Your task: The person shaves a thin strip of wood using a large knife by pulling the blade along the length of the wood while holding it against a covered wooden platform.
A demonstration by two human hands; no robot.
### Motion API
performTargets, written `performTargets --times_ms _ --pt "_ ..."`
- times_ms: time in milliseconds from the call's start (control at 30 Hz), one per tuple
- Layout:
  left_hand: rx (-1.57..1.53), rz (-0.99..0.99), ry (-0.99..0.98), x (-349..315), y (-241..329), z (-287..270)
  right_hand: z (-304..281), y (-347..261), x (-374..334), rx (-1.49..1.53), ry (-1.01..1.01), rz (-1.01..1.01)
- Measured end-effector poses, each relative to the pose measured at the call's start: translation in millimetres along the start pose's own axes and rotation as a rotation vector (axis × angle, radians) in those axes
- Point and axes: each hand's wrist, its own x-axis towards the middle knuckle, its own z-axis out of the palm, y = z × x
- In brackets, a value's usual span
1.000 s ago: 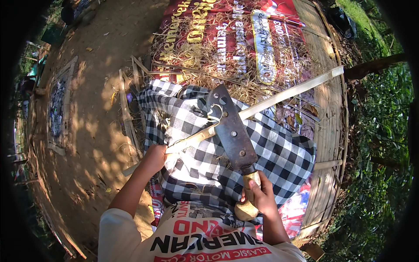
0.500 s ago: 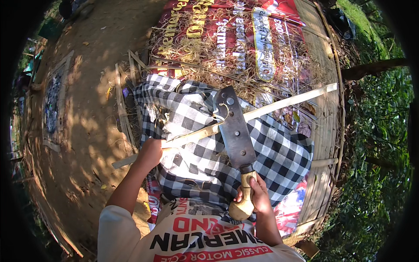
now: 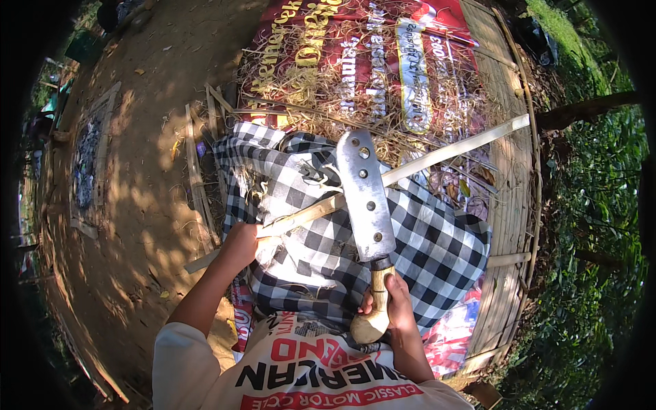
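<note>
My left hand (image 3: 240,244) grips a long pale bamboo strip (image 3: 451,152) near its lower left end; the strip runs diagonally up to the right across my lap. My right hand (image 3: 391,306) holds the wooden handle of a broad steel cleaver (image 3: 364,198). The blade points away from me and lies over the strip near its middle. A black-and-white checked cloth (image 3: 437,246) covers my legs under both.
I sit on a woven bamboo platform (image 3: 509,171) covered by a red printed banner (image 3: 383,48) strewn with dry shavings. More bamboo slats (image 3: 198,184) lie at the platform's left edge. Bare dirt ground (image 3: 137,191) is to the left, green plants (image 3: 601,205) to the right.
The cleaver blade has shifted slightly along the strip, and the view has tilted a little. Both hands keep their grips.
</note>
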Motion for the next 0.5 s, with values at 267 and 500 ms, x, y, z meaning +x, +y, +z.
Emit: performTargets --times_ms 267,500 --pt "0.115 -0.038 -0.051 -4.5 21.8 -10.8 4.1 -41.7 -8.7 -0.148 0.34 -0.245" --pt "0.049 0.02 0.028 -6.3 14.2 -3.6 15.5 -30.5 -13.1 -0.274 0.134 -0.034"
